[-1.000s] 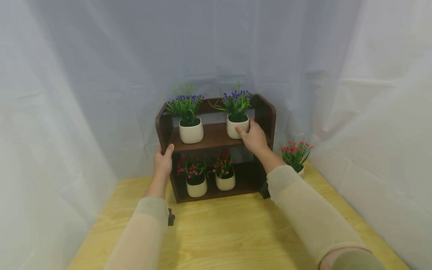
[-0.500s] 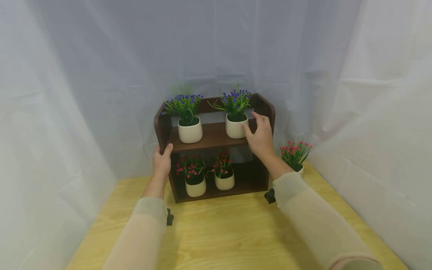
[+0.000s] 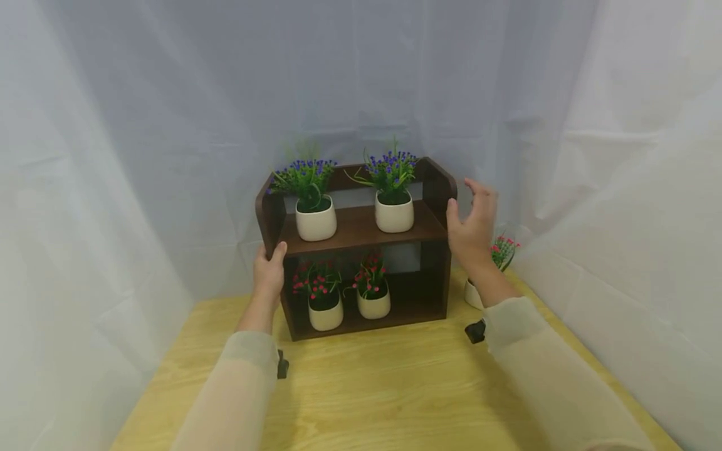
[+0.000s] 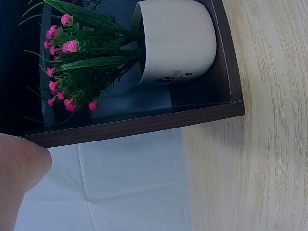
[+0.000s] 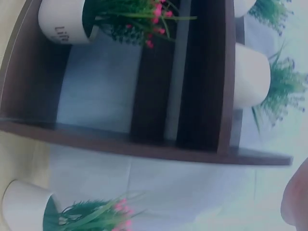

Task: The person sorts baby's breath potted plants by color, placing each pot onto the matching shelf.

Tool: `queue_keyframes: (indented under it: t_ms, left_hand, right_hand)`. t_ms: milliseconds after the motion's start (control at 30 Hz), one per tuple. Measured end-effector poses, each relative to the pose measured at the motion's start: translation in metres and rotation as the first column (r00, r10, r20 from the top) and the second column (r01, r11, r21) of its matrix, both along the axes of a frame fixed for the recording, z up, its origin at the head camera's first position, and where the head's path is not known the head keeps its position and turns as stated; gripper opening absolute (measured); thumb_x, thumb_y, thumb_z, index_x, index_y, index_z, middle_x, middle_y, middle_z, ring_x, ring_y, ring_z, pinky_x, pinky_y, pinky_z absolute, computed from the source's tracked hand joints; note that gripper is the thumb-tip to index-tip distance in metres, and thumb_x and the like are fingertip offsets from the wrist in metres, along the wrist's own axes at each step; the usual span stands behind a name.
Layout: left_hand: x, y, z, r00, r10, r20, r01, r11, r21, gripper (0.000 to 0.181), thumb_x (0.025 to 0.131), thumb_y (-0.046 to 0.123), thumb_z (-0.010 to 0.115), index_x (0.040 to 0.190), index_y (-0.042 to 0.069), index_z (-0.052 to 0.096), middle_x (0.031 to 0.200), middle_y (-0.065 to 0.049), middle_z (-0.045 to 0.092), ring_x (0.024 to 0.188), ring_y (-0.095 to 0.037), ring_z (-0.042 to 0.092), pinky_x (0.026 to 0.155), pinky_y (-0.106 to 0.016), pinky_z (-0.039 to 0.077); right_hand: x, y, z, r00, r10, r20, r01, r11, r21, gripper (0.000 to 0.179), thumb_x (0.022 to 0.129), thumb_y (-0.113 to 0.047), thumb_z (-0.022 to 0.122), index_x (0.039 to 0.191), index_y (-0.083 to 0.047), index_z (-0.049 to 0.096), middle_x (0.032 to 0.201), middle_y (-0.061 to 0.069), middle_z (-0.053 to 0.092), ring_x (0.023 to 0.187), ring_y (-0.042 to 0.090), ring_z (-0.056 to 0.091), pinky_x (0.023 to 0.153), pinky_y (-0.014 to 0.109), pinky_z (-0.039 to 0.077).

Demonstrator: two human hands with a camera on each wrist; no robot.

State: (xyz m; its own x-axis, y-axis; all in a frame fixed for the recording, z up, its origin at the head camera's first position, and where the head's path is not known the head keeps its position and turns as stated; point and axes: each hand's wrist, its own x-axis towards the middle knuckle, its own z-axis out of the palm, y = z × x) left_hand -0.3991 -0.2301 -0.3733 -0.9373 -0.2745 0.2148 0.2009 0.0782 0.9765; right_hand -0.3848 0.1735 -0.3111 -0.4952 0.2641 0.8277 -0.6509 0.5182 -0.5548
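A dark brown two-tier shelf (image 3: 361, 233) stands on the table. My left hand (image 3: 267, 275) grips its left side panel, thumb at the front edge; the other fingers are hidden behind. In the air beside the right panel, my right hand (image 3: 472, 228) has thumb and fingers spread, holding nothing. On the upper tier sit two white pots of purple flowers, the left pot (image 3: 316, 219) and the right pot (image 3: 394, 213). Below are two pots of red-pink flowers, one left (image 3: 326, 312) and one nearer the middle (image 3: 374, 302). Printed lettering shows on the lower left pot (image 4: 178, 43).
Another pot of pink flowers (image 3: 474, 294) stands on the table right of the shelf, partly hidden by my right forearm. White sheeting (image 3: 361, 75) hangs behind and at both sides of the light wooden table (image 3: 366, 388).
My right hand has let go of the upper right pot and moved right, out past the shelf's right panel. The pot stays on the upper tier. My left hand keeps its grip.
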Motion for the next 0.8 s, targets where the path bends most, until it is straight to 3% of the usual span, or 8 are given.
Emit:
queue_keyframes:
  t_ms: [167, 367, 467, 600, 800]
  left_hand:
    - [0.001, -0.002, -0.001, 1.000, -0.002, 0.031, 0.003, 0.999, -0.032, 0.070, 0.113, 0.045, 0.051, 0.171, 0.012, 0.028, 0.178, -0.015, 0.032, 0.168, -0.033, 0.025, 0.141, -0.047, 0.018]
    - [0.002, -0.001, -0.001, 1.000, 0.001, 0.031, 0.000, 0.999, -0.034, 0.071, 0.113, 0.045, 0.052, 0.171, 0.011, 0.029, 0.178, -0.015, 0.032, 0.168, -0.033, 0.025, 0.141, -0.047, 0.018]
    - [0.002, -0.001, -0.001, 0.999, 0.007, 0.034, -0.005, 0.999, -0.041, 0.072, 0.112, 0.044, 0.053, 0.171, 0.011, 0.028, 0.178, -0.015, 0.032, 0.168, -0.033, 0.025, 0.140, -0.047, 0.019]
    - [0.002, -0.001, -0.001, 1.000, 0.012, 0.021, -0.011, 0.999, -0.041, 0.070, 0.112, 0.043, 0.053, 0.170, 0.009, 0.030, 0.177, -0.017, 0.034, 0.167, -0.034, 0.027, 0.140, -0.047, 0.020]
    - [-0.001, -0.001, -0.001, 1.000, 0.024, 0.011, -0.023, 0.999, -0.043, 0.068, 0.112, 0.043, 0.053, 0.169, 0.010, 0.033, 0.175, -0.016, 0.037, 0.166, -0.033, 0.029, 0.140, -0.046, 0.021]
  right_hand:
    - [-0.011, 0.023, -0.016, 0.998, -0.066, 0.024, 0.069, 0.988, -0.140, 0.052, 0.106, -0.009, 0.059, 0.156, -0.001, 0.046, 0.152, 0.025, 0.043, 0.144, 0.037, 0.042, 0.123, 0.050, 0.038]
    - [-0.027, 0.056, -0.055, 0.976, -0.132, 0.175, 0.185, 0.922, -0.339, 0.059, 0.106, -0.011, 0.057, 0.163, -0.009, 0.040, 0.157, 0.017, 0.039, 0.149, 0.028, 0.039, 0.126, 0.040, 0.039]
    - [-0.032, 0.072, -0.080, 0.951, -0.150, 0.272, 0.246, 0.897, -0.366, 0.062, 0.106, -0.013, 0.056, 0.166, -0.012, 0.037, 0.162, 0.014, 0.037, 0.154, 0.024, 0.038, 0.131, 0.037, 0.037]
    - [-0.036, 0.088, -0.109, 0.917, -0.158, 0.365, 0.300, 0.878, -0.372, 0.064, 0.107, -0.012, 0.056, 0.168, -0.009, 0.034, 0.164, 0.018, 0.034, 0.158, 0.030, 0.037, 0.135, 0.041, 0.032]
    - [-0.035, 0.100, -0.141, 0.842, -0.141, 0.521, 0.383, 0.836, -0.393, 0.064, 0.112, -0.021, 0.049, 0.170, -0.006, 0.029, 0.170, 0.022, 0.030, 0.161, 0.037, 0.033, 0.138, 0.047, 0.027]
